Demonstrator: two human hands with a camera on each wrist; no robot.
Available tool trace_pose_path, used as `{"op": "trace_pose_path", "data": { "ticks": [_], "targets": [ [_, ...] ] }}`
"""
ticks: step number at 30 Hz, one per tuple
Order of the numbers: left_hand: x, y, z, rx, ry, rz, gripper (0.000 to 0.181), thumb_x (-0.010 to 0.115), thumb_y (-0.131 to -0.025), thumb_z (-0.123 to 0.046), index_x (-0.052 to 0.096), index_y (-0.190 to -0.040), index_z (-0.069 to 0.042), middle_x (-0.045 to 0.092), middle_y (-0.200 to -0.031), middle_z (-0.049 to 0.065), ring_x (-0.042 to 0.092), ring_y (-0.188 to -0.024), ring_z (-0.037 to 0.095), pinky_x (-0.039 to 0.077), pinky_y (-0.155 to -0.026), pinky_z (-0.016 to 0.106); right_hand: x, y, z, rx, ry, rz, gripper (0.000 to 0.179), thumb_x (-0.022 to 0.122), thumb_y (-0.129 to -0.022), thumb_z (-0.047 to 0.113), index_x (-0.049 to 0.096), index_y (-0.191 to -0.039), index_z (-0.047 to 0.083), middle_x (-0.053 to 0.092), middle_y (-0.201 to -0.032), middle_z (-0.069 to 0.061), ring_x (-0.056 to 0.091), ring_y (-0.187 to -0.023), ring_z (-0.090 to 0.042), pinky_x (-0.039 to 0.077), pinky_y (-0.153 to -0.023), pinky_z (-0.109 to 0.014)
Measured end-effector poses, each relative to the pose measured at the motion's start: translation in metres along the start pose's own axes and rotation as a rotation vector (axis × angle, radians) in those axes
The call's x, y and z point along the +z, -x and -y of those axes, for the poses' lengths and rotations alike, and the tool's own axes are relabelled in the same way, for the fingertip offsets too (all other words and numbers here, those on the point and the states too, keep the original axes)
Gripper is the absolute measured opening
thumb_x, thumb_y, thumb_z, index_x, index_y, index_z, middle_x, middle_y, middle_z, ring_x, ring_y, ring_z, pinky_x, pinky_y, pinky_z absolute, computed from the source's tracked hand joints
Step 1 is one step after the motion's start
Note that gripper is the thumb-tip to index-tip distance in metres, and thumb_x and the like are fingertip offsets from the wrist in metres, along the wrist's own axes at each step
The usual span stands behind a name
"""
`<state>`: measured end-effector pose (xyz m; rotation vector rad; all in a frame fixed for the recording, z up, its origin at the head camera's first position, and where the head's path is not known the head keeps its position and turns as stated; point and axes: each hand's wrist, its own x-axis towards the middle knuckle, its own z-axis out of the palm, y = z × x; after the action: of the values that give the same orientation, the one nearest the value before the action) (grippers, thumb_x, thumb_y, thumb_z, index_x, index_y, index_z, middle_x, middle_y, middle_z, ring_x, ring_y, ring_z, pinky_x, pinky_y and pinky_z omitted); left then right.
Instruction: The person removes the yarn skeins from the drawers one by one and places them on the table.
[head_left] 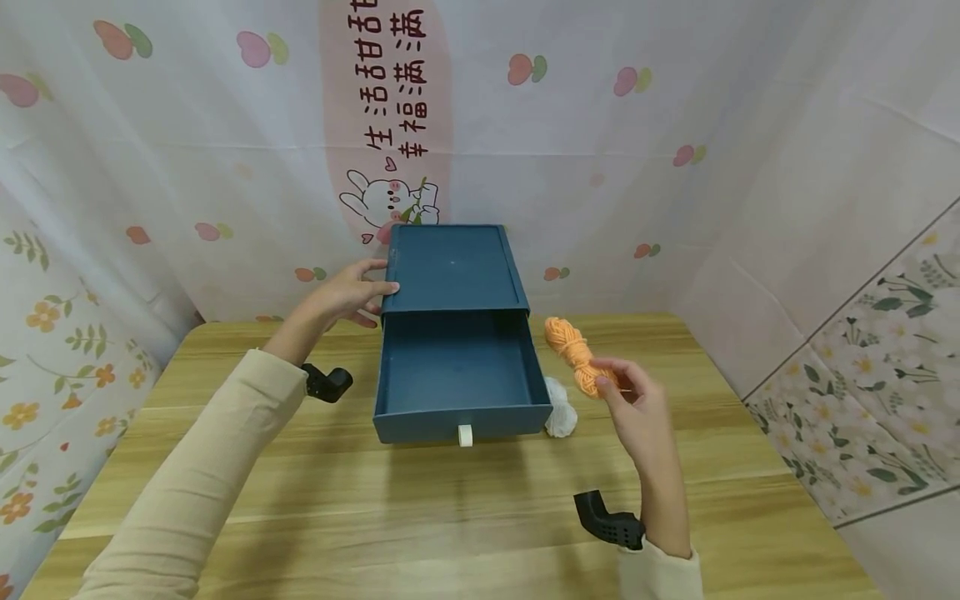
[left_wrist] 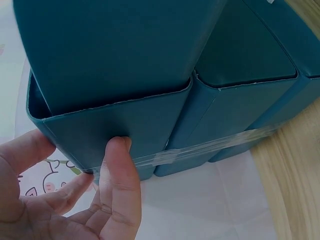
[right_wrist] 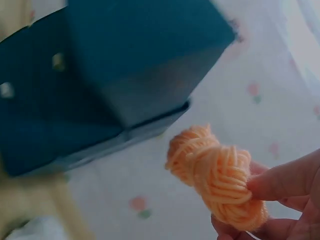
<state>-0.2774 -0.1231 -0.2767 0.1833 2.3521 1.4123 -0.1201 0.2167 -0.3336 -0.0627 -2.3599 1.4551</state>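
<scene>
Left hand (head_left: 347,293) is resting on the rear left corner of the drawer box (head_left: 450,267), fingers nearly straight, thumb pressing the smooth wall; it is gripping nothing. The box is matte dark-teal plastic, rectangular with rounded edges; its drawer (head_left: 459,375) is standing pulled out toward the person, with a small white pull tab (head_left: 466,435) at the front. A strip of clear tape (left_wrist: 200,150) is running across the box's back.

Right hand (head_left: 637,408) is pinching an orange yarn skein (head_left: 576,350) between thumb and fingertips, holding it in the air just right of the drawer. The skein is soft, fibrous and wound into a twisted oblong.

A white yarn ball (head_left: 561,410) is lying on the wood-grain table (head_left: 465,517), partly hidden behind the drawer's corner. The right wrist view is blurring the box.
</scene>
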Motion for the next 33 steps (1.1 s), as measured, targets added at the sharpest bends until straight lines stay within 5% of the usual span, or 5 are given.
{"op": "trace_pose_path", "data": {
  "ticks": [12, 33],
  "targets": [
    [-0.003, -0.001, 0.003, 0.006, 0.016, 0.015, 0.069, 0.047, -0.098, -0.026, 0.005, -0.151, -0.014, 0.022, -0.149, 0.024, 0.047, -0.119, 0.042, 0.047, -0.093, 0.050, 0.006, -0.009, -0.082, 0.332, -0.060, 0.029, 0.026, 0.051, -0.094, 0.004, 0.056, -0.119, -0.001, 0.055, -0.110, -0.005, 0.048, -0.088, -0.003, 0.045, -0.074, -0.015],
    [-0.002, -0.001, 0.002, -0.005, 0.004, -0.001, 0.069, 0.049, -0.097, -0.027, 0.008, -0.151, -0.014, 0.026, -0.147, 0.024, 0.051, -0.115, 0.040, 0.050, -0.090, 0.047, 0.029, -0.012, -0.134, 0.391, 0.024, -0.012, 0.025, 0.049, -0.093, 0.002, 0.056, -0.117, -0.002, 0.055, -0.115, -0.020, 0.048, -0.086, -0.007, 0.043, -0.067, -0.015]
  ]
}}
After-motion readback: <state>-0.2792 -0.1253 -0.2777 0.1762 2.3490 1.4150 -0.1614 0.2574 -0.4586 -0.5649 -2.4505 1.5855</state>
